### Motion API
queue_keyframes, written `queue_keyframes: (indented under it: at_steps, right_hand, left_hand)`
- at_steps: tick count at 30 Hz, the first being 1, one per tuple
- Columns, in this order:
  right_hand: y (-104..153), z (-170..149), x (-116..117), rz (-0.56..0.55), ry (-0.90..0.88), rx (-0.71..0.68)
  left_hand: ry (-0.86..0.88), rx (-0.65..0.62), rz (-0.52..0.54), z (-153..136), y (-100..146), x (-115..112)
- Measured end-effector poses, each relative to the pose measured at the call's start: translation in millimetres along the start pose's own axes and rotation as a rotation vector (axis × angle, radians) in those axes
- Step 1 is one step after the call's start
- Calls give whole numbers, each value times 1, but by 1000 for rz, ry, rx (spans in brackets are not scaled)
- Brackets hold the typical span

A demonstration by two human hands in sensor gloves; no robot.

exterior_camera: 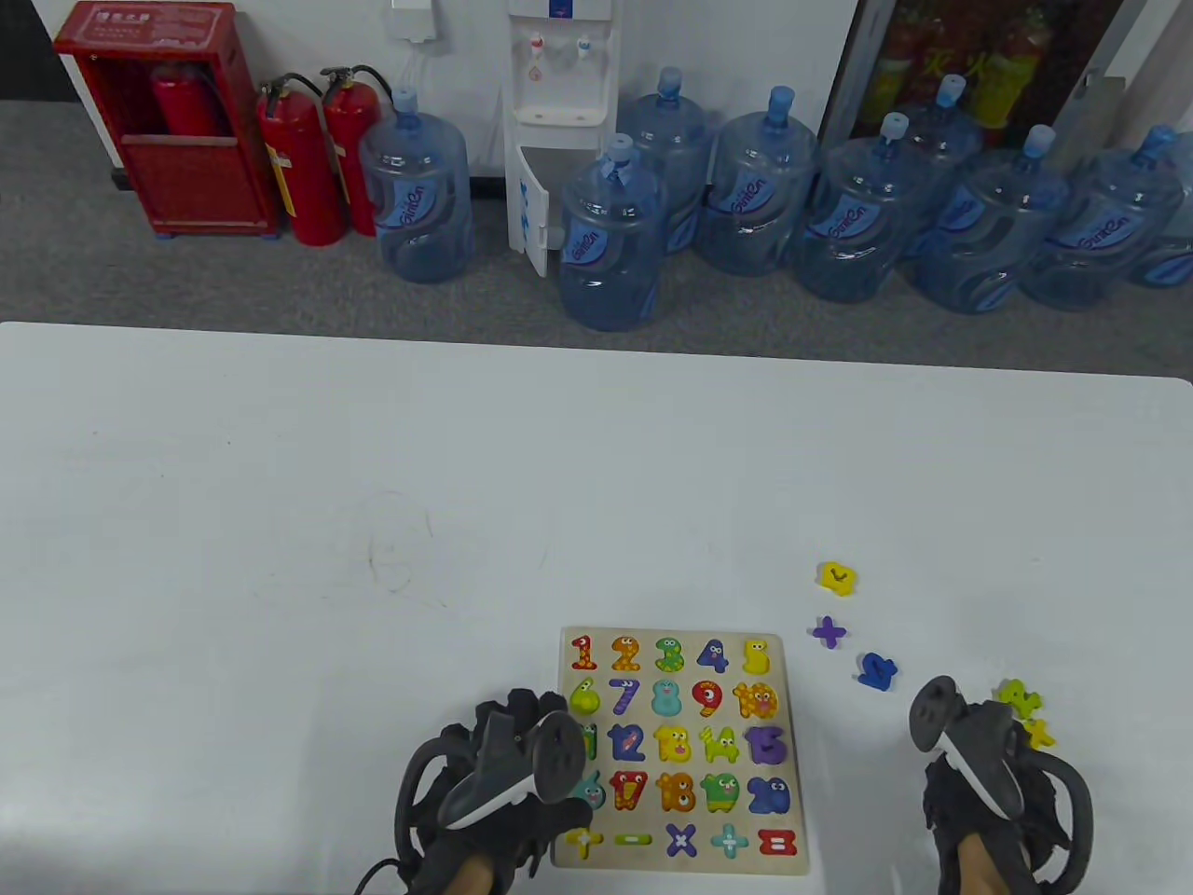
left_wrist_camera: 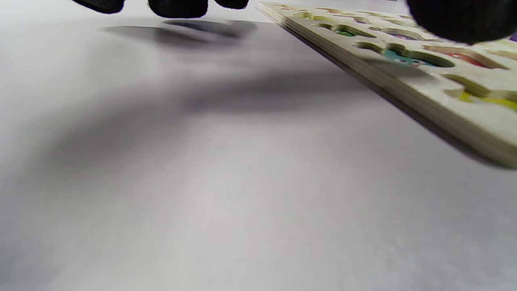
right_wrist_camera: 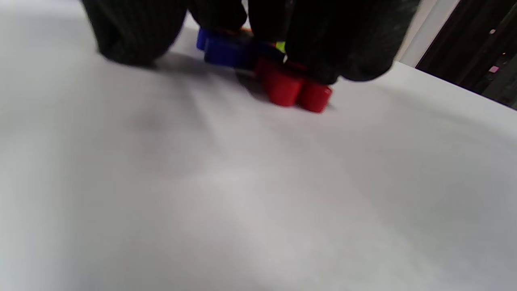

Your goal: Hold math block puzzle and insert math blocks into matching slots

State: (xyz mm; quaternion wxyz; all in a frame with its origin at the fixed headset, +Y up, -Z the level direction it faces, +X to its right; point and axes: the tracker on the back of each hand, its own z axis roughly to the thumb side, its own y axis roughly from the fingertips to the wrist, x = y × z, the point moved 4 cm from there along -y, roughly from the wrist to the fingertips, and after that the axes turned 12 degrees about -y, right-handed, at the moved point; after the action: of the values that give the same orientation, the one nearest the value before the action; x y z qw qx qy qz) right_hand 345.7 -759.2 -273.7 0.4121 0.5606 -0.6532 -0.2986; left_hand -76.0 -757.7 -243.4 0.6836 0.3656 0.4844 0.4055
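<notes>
The wooden puzzle board (exterior_camera: 795, 709) lies flat near the table's front edge, its cells showing coloured numbers and signs. In the left wrist view the cut-outs along the board's (left_wrist_camera: 440, 95) left edge look hollow. My left hand (exterior_camera: 517, 755) sits at that edge, thumb (left_wrist_camera: 460, 20) over the board and fingertips (left_wrist_camera: 177, 7) above the bare table beside it. My right hand (exterior_camera: 979, 783) is down on the table right of the board. Its fingers (right_wrist_camera: 343, 40) touch the top of a red block (right_wrist_camera: 295, 91), with the thumb (right_wrist_camera: 133, 32) apart and a blue block (right_wrist_camera: 228, 52) just behind.
Loose blocks lie right of the board: a yellow one (exterior_camera: 836, 578), a purple plus (exterior_camera: 829, 632), a blue one (exterior_camera: 877, 671), a green one (exterior_camera: 1019, 695) and a yellow one (exterior_camera: 1039, 735) beside my right hand. Water jugs and fire extinguishers stand beyond the far edge.
</notes>
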Motion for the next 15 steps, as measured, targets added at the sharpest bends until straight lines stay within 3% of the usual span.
queue_keyframes:
  at_steps: [5, 7, 15]
  right_hand:
    - [7, 17, -7, -82, 6, -86]
    - [13, 28, -9, -105, 4, -196]
    - [32, 52, -13, -106, -72, -364]
  left_hand:
    - [1, -3, -6, 0, 0, -1]
    - [3, -5, -6, 0, 0, -1]
    - [5, -8, -11, 0, 0, -2]
